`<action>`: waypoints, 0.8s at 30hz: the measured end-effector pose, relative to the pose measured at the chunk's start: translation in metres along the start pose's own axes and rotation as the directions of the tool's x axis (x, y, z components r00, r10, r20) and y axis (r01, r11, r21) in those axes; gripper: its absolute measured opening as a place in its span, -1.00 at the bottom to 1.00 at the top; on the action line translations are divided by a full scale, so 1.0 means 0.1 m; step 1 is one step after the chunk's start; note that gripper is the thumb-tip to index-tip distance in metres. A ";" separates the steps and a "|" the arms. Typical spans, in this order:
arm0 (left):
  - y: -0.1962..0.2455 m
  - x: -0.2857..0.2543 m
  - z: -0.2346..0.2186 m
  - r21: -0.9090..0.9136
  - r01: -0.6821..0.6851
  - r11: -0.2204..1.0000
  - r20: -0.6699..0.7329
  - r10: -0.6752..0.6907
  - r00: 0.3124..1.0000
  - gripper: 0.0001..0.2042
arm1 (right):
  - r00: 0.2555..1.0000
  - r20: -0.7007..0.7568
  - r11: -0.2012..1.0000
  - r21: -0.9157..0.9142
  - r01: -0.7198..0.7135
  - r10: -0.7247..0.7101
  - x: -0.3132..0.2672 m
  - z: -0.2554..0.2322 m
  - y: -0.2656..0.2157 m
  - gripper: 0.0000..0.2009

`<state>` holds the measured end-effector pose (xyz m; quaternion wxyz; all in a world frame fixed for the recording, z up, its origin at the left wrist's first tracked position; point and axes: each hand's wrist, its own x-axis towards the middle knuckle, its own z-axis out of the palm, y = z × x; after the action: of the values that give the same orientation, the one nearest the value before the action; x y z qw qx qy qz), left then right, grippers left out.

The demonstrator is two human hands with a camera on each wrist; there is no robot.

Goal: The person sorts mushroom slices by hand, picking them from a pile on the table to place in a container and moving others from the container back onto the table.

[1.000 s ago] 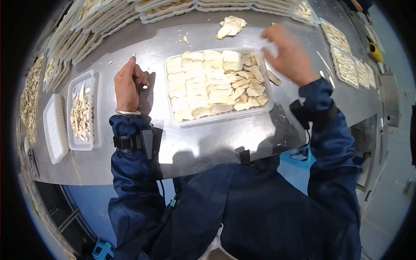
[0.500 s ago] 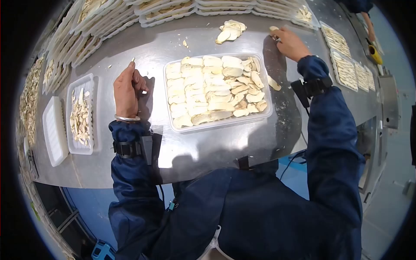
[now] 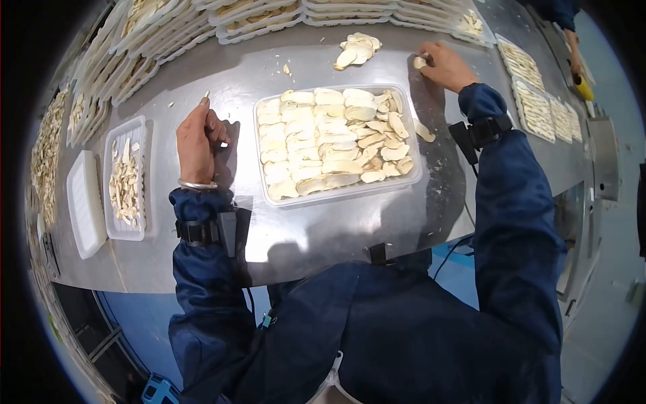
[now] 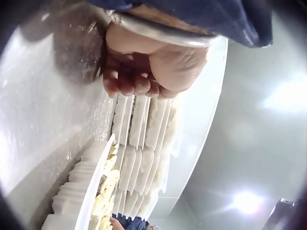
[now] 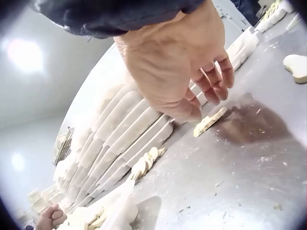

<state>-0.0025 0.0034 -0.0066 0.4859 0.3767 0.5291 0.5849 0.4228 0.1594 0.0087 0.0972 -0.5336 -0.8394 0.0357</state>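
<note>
My right hand [image 3: 445, 66] is beyond the tray's far right corner, its thumb and finger pinching a pale mushroom slice [image 3: 420, 62]. The right wrist view shows this slice [image 5: 209, 122] edge-up at the thumb tip, low over the steel; the other fingers hang bent. The clear tray [image 3: 336, 196] before me holds mushroom slices, in neat overlapping rows at left and looser at right. Left of it, my left hand [image 3: 197, 143] rests on the table, fingers loosely curled with nothing visible in them. A tiny pale sliver [image 3: 207, 94] shows at its thumb tip.
A small pile of slices [image 3: 359, 51] lies behind the tray, and one loose slice [image 3: 423, 130] at its right. Stacked filled trays [image 3: 262, 21] line the back. At left stand a tray of scraps [image 3: 126, 178] and an upturned white tray [image 3: 85, 203].
My right hand swung in beyond the tray, reached the far slice, and has drawn it slightly toward me. The left hand stays put. Another person's arm has come into view at the far right.
</note>
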 end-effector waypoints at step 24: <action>-0.03 0.02 -0.02 -0.030 -0.023 0.999 0.018 0.024 1.000 -0.60 | 0.995 0.056 0.996 -0.002 -0.084 0.084 -0.59 -0.17 -0.30 -0.77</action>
<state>-0.0046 0.0048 -0.0098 0.4894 0.3811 0.5114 0.5948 0.4236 0.0920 0.0227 0.0724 -0.5671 -0.8186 0.0548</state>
